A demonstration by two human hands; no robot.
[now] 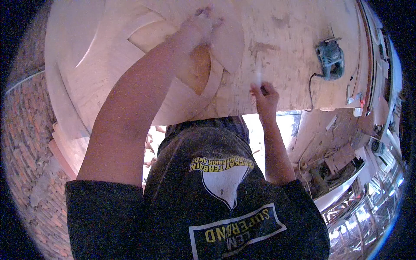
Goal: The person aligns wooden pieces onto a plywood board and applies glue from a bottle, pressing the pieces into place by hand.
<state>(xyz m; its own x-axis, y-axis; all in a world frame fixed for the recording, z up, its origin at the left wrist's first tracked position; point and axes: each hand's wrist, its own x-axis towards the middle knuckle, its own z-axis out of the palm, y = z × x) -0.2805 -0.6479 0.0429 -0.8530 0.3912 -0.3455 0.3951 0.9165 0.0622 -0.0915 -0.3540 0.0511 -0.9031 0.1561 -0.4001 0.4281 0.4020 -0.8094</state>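
Note:
My left hand (207, 24) is over the curved, cut wooden pieces (229, 39) at the top centre; motion smears its fingers, so what it touches or holds is unclear. Nearer the table's front edge, my right hand (266, 99) is closed, with a small white object (258, 78) at its fingertips. That object is blurred. Under and beside my left forearm, more curved wooden pieces (186, 99) lie overlapping on the wooden tabletop (286, 82).
A green power tool (330, 58) with a black cord rests on the tabletop at the right. Small items, one red and white (359, 100), lie near the right edge. Wood scraps (340, 158) are piled below right. A brick surface (32, 125) shows at the left.

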